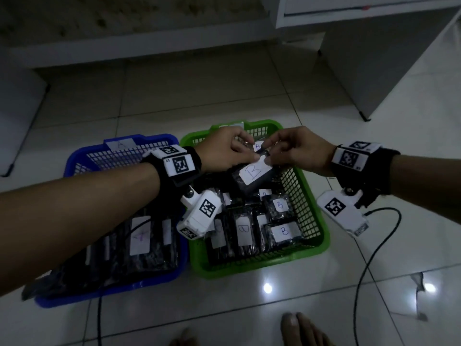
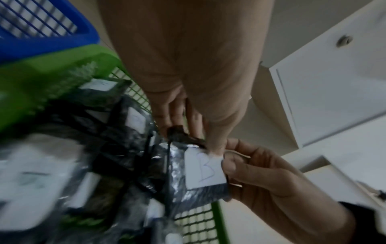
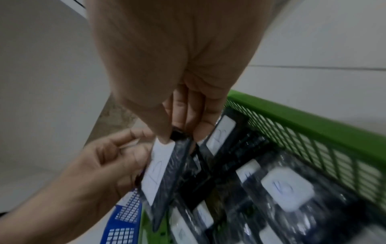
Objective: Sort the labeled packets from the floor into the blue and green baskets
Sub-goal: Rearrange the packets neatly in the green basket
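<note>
A dark packet (image 1: 254, 174) with a white label marked B hangs tilted over the far half of the green basket (image 1: 311, 196). My left hand (image 1: 245, 152) pinches its upper left edge and my right hand (image 1: 272, 153) pinches its upper right corner. In the left wrist view the left hand (image 2: 194, 138) holds the packet (image 2: 200, 171) at its top. In the right wrist view the right hand (image 3: 181, 135) grips the same packet (image 3: 167, 170). Several B packets (image 1: 284, 231) lie in the green basket. The blue basket (image 1: 82, 156), tagged A, holds dark packets (image 1: 141, 236) under my left forearm.
The two baskets stand side by side on a glossy tiled floor. A black cable (image 1: 369, 245) loops over the tiles to the right of the green basket. A white cabinet (image 1: 386, 58) stands at the back right, a low ledge (image 1: 124, 46) behind. Bare feet (image 1: 299, 328) are at the bottom edge.
</note>
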